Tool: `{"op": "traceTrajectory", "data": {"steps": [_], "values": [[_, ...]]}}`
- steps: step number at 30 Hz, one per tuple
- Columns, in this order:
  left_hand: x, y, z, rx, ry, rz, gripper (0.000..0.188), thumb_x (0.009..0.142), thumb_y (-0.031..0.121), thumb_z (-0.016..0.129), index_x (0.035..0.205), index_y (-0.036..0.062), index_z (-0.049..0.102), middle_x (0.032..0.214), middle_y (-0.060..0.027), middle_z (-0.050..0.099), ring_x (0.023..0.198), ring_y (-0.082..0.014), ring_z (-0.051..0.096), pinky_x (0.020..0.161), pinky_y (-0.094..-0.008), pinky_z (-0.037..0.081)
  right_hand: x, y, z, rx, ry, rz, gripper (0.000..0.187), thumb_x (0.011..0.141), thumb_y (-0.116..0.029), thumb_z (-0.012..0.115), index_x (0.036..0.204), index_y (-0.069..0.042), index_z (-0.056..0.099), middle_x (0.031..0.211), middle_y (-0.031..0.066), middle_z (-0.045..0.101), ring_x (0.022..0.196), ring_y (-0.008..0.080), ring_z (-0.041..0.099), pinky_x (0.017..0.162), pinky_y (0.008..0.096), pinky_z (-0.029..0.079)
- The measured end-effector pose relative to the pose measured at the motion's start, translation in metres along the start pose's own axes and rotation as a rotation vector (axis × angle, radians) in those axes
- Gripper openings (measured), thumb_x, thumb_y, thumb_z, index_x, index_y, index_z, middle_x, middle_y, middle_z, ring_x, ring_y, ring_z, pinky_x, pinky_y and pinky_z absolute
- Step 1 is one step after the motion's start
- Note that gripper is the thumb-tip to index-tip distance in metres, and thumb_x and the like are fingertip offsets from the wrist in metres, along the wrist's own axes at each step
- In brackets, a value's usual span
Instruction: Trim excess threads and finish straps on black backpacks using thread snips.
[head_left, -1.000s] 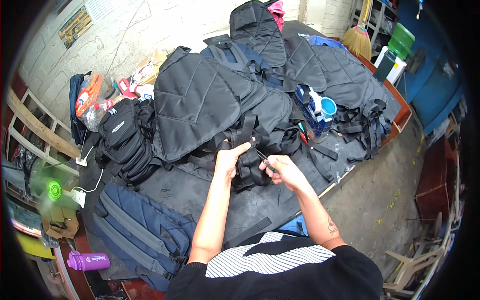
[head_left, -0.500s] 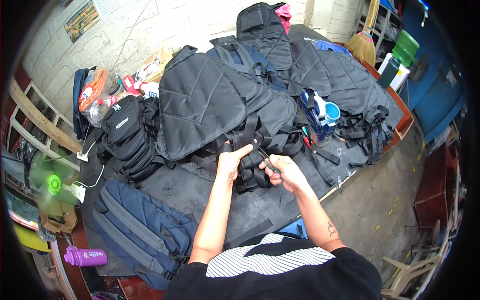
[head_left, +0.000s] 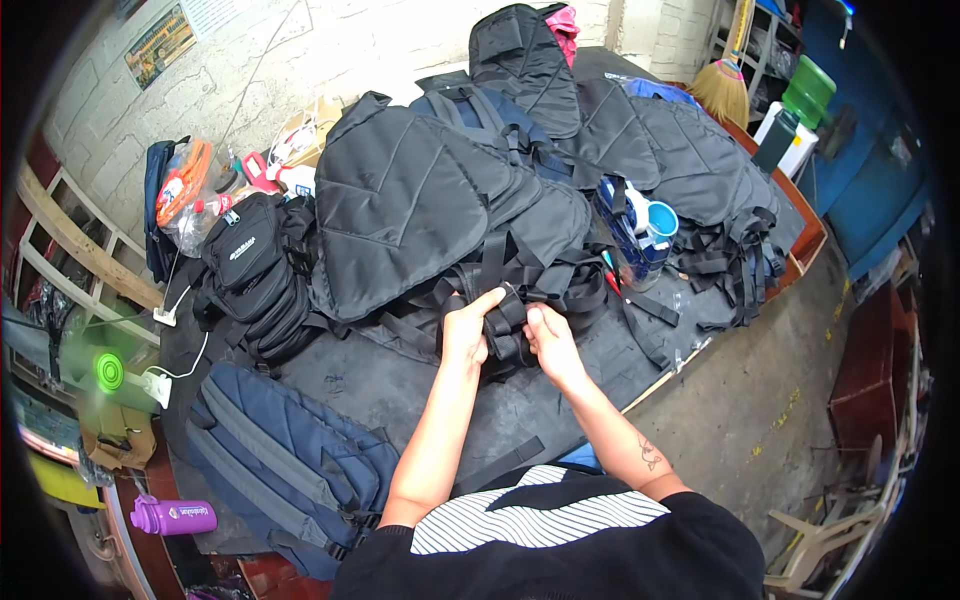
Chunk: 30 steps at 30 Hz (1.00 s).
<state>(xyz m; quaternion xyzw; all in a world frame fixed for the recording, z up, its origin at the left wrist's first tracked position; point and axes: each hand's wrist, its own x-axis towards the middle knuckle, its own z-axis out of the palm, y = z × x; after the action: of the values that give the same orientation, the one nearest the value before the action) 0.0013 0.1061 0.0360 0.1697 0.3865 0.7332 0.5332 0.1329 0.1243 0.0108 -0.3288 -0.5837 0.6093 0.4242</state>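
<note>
Here, left hand (head_left: 466, 328) clamped on black webbing (head_left: 508, 318); right hand (head_left: 551, 342) beside it, fingers curled, cannot tell grip. Black panels (head_left: 400, 205) piled beyond.

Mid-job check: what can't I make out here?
Head view, all:
Inside of the right grip: hidden by the hand itself.
Part of the black woven strap: covered by the left grip.
Blades of the green round-hubbed fan: blurred.
Blue item: mostly behind the black-and-white shirt.
Beige plastic chair: cut off by the rim.

Black webbing straps (head_left: 508, 320), bunched and folded between the fingers (head_left: 490, 299)
</note>
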Motion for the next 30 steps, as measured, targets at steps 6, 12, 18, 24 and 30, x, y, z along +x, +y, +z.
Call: {"op": "traceTrajectory", "data": {"steps": [6, 12, 18, 24, 30], "values": [[0.004, -0.003, -0.003, -0.011, 0.019, -0.022, 0.011, 0.075, 0.000, 0.061, 0.086, -0.0033, 0.061, 0.082, -0.0106, 0.064, 0.070, -0.0184, 0.063, 0.066, -0.0295, 0.053, 0.008, 0.011, -0.003, -0.001, 0.009, 0.003, 0.025, 0.094, -0.029, 0.042, 0.090, -0.007, 0.052, 0.064, -0.0058, 0.038, 0.051, 0.0020, 0.028, 0.044, 0.0175, 0.023], [0.010, 0.006, -0.016, -0.097, -0.009, -0.157, 0.012, 0.077, 0.001, 0.057, 0.087, -0.0049, 0.059, 0.081, -0.0136, 0.062, 0.075, -0.0235, 0.063, 0.071, -0.0326, 0.053, 0.002, -0.024, -0.009, -0.040, 0.217, -0.090, 0.029, 0.083, -0.024, 0.059, 0.100, -0.005, 0.046, 0.070, -0.0037, 0.038, 0.057, 0.0045, 0.032, 0.051, 0.0182, 0.030], [0.019, 0.010, -0.013, -0.040, -0.066, -0.228, 0.016, 0.077, 0.001, 0.056, 0.092, -0.0039, 0.057, 0.082, -0.0113, 0.062, 0.075, -0.0220, 0.062, 0.071, -0.0315, 0.052, 0.043, 0.008, -0.058, -0.414, 0.232, -0.121, 0.046, 0.063, -0.016, 0.074, 0.100, 0.002, 0.051, 0.066, 0.0015, 0.053, 0.060, 0.0086, 0.047, 0.058, 0.0220, 0.040], [0.023, 0.024, -0.022, -0.303, -0.157, -0.515, 0.014, 0.078, 0.003, 0.052, 0.090, -0.0042, 0.052, 0.082, -0.0130, 0.057, 0.075, -0.0252, 0.057, 0.072, -0.0390, 0.048, 0.084, -0.098, -0.078, -0.405, 0.022, -0.023, 0.011, 0.073, -0.013, 0.061, 0.074, -0.008, 0.051, 0.053, 0.0018, 0.053, 0.041, 0.0067, 0.042, 0.036, 0.0220, 0.028], [0.012, 0.028, -0.011, -0.211, -0.150, -0.340, 0.018, 0.079, 0.001, 0.055, 0.097, 0.0004, 0.055, 0.084, -0.0137, 0.060, 0.078, -0.0239, 0.061, 0.072, -0.0356, 0.052, 0.115, -0.158, -0.081, 0.140, 0.216, -0.527, 0.020, 0.081, -0.010, 0.052, 0.098, -0.005, 0.044, 0.077, 0.0152, 0.064, 0.040, 0.0031, 0.031, 0.037, 0.0191, 0.026]]}}
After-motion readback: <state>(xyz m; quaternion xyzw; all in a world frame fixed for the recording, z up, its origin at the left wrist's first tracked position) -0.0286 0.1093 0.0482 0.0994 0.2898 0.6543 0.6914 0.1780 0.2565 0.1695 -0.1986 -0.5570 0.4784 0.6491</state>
